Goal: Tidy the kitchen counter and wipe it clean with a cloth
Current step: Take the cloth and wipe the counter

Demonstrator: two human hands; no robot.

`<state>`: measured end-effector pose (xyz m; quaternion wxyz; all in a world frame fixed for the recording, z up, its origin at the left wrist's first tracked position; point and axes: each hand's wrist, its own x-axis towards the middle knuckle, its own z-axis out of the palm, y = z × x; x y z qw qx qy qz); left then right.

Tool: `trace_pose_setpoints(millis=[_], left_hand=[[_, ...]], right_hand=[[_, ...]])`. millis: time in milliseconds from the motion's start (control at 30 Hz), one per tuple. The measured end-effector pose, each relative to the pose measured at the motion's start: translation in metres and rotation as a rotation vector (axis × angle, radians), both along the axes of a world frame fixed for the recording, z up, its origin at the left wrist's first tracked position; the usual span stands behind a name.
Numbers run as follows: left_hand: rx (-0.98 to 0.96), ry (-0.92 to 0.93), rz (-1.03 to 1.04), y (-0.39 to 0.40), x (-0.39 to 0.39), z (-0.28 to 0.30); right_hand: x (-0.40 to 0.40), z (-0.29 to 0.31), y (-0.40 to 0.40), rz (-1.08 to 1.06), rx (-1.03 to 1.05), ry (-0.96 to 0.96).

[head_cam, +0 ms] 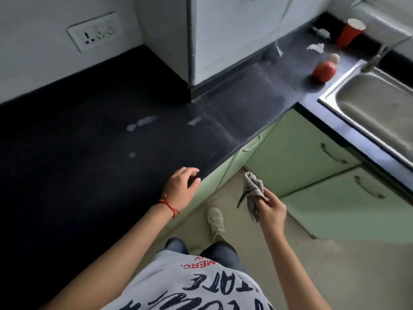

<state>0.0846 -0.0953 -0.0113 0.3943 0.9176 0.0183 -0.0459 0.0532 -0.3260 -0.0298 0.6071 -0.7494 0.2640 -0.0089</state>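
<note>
A black L-shaped kitchen counter (78, 153) fills the left and centre. White wet smears (143, 123) lie on it, with a smaller one (194, 121) to their right. My left hand (182, 186) rests at the counter's front edge, fingers apart, holding nothing; a red thread circles its wrist. My right hand (271, 209) hangs over the floor, shut on a crumpled grey cloth (253, 191). Far right on the counter stand a red bottle with a pale cap (324, 69), a red paper cup (349, 32), a crumpled white tissue (315, 47) and a small grey-green object (321, 32).
A steel sink (377, 104) with a tap (375, 58) sits at the right. A white pillar (192, 41) juts onto the counter at the back. A wall socket plate (95, 31) is on the left wall. Green cabinet doors (301, 153) stand below, above a tiled floor.
</note>
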Motion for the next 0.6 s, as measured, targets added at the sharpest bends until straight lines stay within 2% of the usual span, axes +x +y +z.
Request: trace_pose_setpoints(millis=[100, 167, 267, 400, 533, 600], left_hand=[[0.227, -0.101, 0.102, 0.013, 0.024, -0.016], [0.379, -0.058, 0.135, 0.018, 0.035, -0.027], [0.560, 0.050, 0.156, 0.018, 0.037, -0.045], [0.621, 0.069, 0.199, 0.013, 0.030, -0.062], [0.630, 0.130, 0.262, 0.009, 0.028, -0.062], [0.624, 0.157, 0.295, 0.005, 0.026, -0.060]], right_hand=[[0.071, 0.017, 0.010, 0.139, -0.009, -0.094], [0.114, 0.029, 0.018, 0.244, -0.042, -0.154], [0.168, 0.042, 0.033, 0.481, -0.251, -0.294], [0.215, 0.035, 0.059, 0.779, -0.493, -0.448], [0.221, -0.004, 0.082, 1.120, -0.730, -0.548], [0.223, -0.017, 0.088, 1.218, -0.857, -0.577]])
